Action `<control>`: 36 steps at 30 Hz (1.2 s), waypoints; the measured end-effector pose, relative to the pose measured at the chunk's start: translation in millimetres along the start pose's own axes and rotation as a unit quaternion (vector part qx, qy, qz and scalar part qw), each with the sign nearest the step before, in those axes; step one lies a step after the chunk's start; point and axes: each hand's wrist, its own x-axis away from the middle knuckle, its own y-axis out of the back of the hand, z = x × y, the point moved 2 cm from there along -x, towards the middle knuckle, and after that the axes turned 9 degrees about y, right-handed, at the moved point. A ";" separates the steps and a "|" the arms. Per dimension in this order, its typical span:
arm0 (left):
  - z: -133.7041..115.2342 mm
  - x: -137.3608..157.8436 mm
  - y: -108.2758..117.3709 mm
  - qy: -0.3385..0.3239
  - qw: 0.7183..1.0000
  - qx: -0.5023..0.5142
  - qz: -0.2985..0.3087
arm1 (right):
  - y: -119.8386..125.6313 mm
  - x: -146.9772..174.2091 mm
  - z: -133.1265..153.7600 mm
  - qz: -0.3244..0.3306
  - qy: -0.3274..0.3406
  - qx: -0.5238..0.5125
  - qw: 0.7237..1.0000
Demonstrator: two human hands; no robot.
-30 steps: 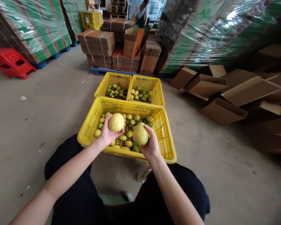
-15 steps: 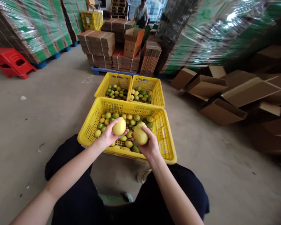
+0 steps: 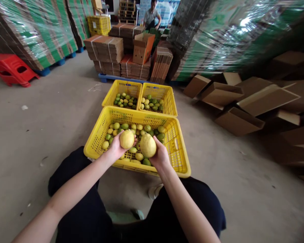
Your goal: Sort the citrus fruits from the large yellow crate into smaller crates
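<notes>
My left hand (image 3: 116, 147) is closed round a yellow lemon (image 3: 127, 139), its fingers partly hidden behind the fruit. Close beside it, my right hand (image 3: 161, 156) grips a larger yellow lemon (image 3: 148, 145) from the right. Both are held above a big yellow plastic crate (image 3: 183, 153) in front of my knees. On the crate's slotted floor lie several green and yellow lemons (image 3: 139, 156), some covered from sight by my hands. Behind it stand two more crates, a left one (image 3: 108, 92) and a right one (image 3: 170, 101), each with more green and yellow fruit.
Bundled flat cartons (image 3: 108, 50) sit on a blue pallet (image 3: 103, 78) beyond the crates. Loose cardboard boxes (image 3: 239, 119) are heaped at the right. A red stool (image 3: 14, 69) stands at the left, near wrapped stacks (image 3: 40, 30). Another person (image 3: 151, 17) is at the back.
Both lemons have been turned in my hands and shifted slightly left; more of the right one's surface shows. The person at the back has changed posture.
</notes>
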 end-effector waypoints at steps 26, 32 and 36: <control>0.8 0.4 2.5 -0.011 1.000 -0.021 -0.007 | -11.8 15.0 10.0 -0.076 -0.069 -0.043 0.994; 0.3 2.2 2.5 -0.022 0.997 -0.069 0.006 | -6.2 7.4 2.3 -0.064 -0.050 -0.020 0.997; 0.3 -2.1 6.1 -0.005 0.995 -0.092 0.048 | -3.4 6.3 1.1 -0.019 -0.084 -0.039 0.995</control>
